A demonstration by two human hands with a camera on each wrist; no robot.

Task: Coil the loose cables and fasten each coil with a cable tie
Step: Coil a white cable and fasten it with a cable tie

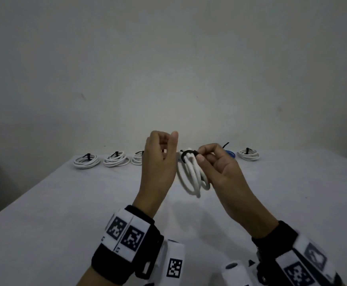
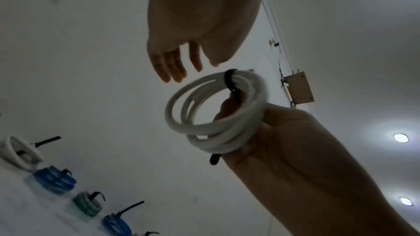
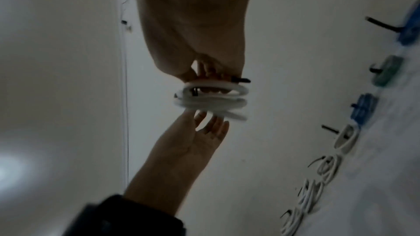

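My right hand (image 1: 218,164) pinches the black cable tie (image 1: 187,154) looped round the white cable coil (image 1: 193,176), holding it above the table's (image 1: 65,203) middle so it hangs clear for cinching. My left hand (image 1: 160,157) hovers just beside it, fingers loosely curled, holding nothing. Tied coils (image 1: 87,161) line the far edge, out of the way.

Room: plain off-white wall (image 1: 168,69), faintly scuffed, behind a table (image 1: 55,203) under a pale grey cloth. Ceiling (image 2: 363,24) white, with two round recessed lights (image 2: 401,137) lit. Small beige box (image 2: 299,87) mounted high, thin wires (image 2: 272,24) running to it. Light dim overall.
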